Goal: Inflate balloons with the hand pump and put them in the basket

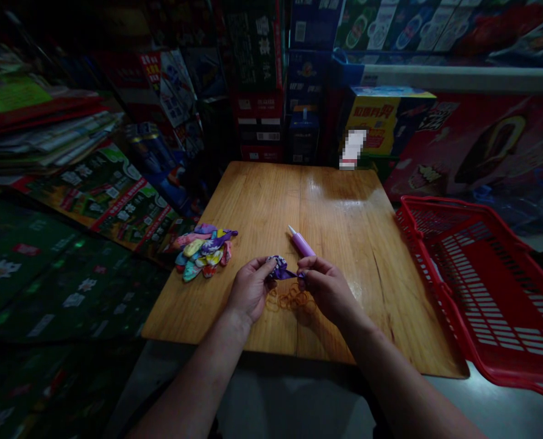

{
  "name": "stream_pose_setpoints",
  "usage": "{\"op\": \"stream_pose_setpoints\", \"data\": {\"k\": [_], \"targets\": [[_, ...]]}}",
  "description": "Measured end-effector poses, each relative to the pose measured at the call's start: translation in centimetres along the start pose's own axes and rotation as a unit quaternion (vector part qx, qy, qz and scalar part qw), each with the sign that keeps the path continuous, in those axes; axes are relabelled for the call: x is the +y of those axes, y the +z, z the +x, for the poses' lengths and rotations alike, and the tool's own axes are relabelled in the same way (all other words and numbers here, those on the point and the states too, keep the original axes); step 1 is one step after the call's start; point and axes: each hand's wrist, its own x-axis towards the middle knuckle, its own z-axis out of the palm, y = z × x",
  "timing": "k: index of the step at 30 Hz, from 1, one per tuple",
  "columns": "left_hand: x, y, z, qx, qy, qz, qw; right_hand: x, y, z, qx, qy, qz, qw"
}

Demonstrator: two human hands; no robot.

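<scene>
A limp purple balloon with white spots hangs between both my hands above the wooden table. My left hand pinches its body end. My right hand pinches its neck and also holds a pale purple pump, whose white tip points away from me. Several thin rubber bands lie on the wood just below my hands. A pile of several flat coloured balloons rests at the table's left edge, a short way from my left hand.
A red plastic shopping basket sits right of the table. Stacked printed boxes and cartons stand behind the table. Shelves of packaged goods and flattened packaging fill the dim left side.
</scene>
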Motion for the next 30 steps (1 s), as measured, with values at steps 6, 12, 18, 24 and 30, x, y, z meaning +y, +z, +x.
{"op": "stream_pose_setpoints", "data": {"k": [6,12,18,24,30], "targets": [[0.5,-1.1,1.0,0.070,0.043,0.027,0.996,0.1,-0.7,0.6,0.032,-0.010,0.010,0.999],[0.5,-1.0,0.7,0.019,0.057,0.159,0.985,0.7,-1.1,1.0,0.041,-0.044,-0.060,0.996],[-0.6,-0.1,-0.5,0.045,0.131,0.253,0.957,0.9,-0.4,0.9,0.052,-0.094,-0.165,0.980],[-1.0,0.7,-1.6,-0.086,-0.140,0.052,0.985,1.1,0.2,0.2,-0.025,-0.130,-0.224,0.966],[-0.5,0.5,-0.6,-0.024,-0.071,-0.026,0.997,0.7,-0.1,-0.3,-0.003,-0.237,-0.391,0.890]]}}
